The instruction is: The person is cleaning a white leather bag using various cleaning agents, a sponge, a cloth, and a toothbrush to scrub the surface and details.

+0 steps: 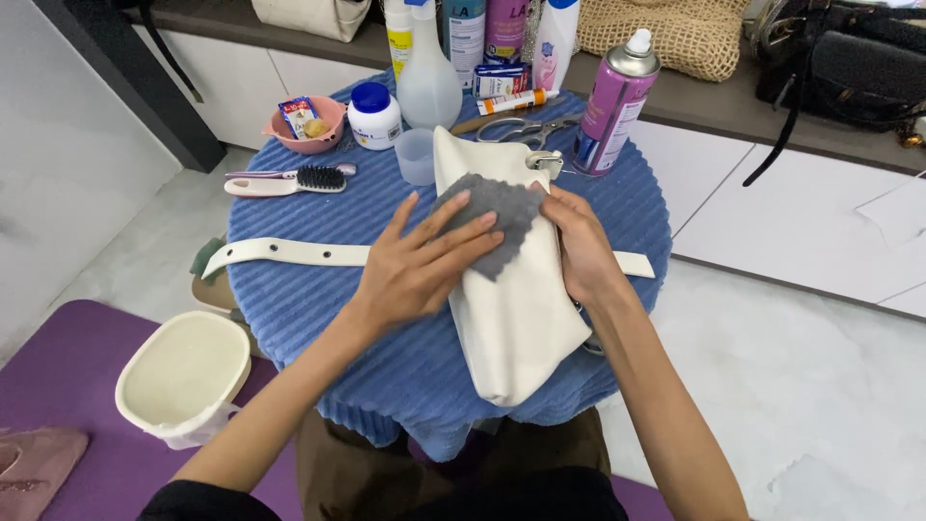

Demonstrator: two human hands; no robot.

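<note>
Two hands work on one cream bag point(516, 309). Left hand point(420, 265) lies flat, fingers spread wide, pressing a grey cloth point(492, 217) onto the bag's upper face. Right hand point(579, 246) curls at the cloth's far edge, thumb and fingers pinching bag and cloth together. The bag lies under both palms, its lower end hanging over the near edge of the blue ribbed cover point(318, 299). It looks light, soft-sided and smooth, likely slippery, so the firm top edge by the metal clasp point(545, 161) seems the safest hold. Left of the left hand lies a cream strap point(289, 253); beyond it, a brush point(289, 180). Past the right hand stands a pink spray can point(614, 104).
</note>
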